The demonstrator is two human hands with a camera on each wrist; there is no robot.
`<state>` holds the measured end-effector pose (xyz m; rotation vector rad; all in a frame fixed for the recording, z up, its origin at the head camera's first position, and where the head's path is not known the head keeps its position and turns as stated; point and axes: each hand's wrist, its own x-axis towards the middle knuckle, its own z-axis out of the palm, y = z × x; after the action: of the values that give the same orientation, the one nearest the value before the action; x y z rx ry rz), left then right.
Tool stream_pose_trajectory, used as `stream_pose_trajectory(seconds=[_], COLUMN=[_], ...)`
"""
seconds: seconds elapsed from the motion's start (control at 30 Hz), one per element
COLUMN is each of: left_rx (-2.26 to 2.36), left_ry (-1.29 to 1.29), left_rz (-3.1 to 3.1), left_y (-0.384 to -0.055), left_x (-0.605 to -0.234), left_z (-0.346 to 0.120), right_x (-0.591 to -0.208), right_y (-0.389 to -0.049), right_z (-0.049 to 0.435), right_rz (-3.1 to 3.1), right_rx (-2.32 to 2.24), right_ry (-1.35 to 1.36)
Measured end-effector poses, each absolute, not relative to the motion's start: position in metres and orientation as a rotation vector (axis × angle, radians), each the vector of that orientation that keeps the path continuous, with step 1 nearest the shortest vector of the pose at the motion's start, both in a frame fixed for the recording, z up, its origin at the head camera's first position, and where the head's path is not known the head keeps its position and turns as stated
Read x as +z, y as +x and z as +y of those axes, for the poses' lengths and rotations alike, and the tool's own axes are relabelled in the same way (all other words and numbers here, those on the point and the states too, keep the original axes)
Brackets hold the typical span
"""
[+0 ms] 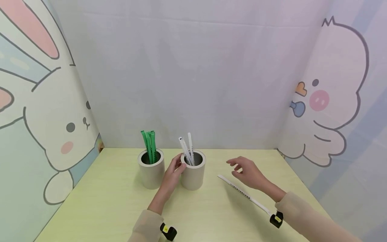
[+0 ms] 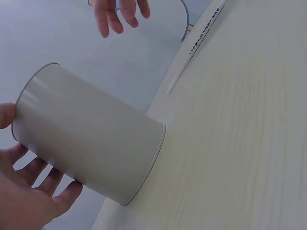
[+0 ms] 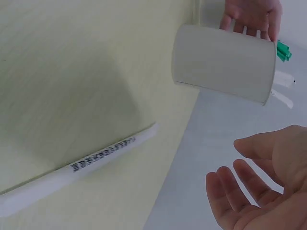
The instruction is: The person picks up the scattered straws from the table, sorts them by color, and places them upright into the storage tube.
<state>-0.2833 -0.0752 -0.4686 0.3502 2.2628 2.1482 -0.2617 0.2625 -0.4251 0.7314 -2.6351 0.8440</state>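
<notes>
My left hand (image 1: 171,176) grips the side of a light grey cylindrical cup (image 1: 192,178), thumb near the rim and fingers along the wall. Several thin white wrapped sticks, possibly straws, (image 1: 186,152) lean inside this cup. In the left wrist view the fingertips touch the cup wall (image 2: 91,134). Over the right part of the table my right hand (image 1: 249,173) hovers with relaxed, parted fingers and holds nothing, as the right wrist view confirms. Beneath it a single white stick with dark printing (image 1: 245,195) lies slantwise on the table.
Left of my left hand stands a matching grey cup (image 1: 151,176) with several green sticks (image 1: 150,148) in it. Both cups rest on a pale wood-grain table (image 1: 115,201). A plain curtain (image 1: 193,74) hangs behind, and cartoon-printed fabric (image 1: 51,134) borders the sides.
</notes>
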Motion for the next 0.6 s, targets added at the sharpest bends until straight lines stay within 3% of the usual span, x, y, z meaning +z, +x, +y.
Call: stream_pose_trajectory(seconds=[0.6], left_rx=[2.148], left_ry=[0.365], left_rz=[2.27], left_y=[-0.281], left_x=[-0.468], left_z=[-0.074], right_x=[-0.477], right_y=[-0.231], right_z=[0.279], right_rz=[-2.821], right_rx=[0.629], right_ry=[0.684])
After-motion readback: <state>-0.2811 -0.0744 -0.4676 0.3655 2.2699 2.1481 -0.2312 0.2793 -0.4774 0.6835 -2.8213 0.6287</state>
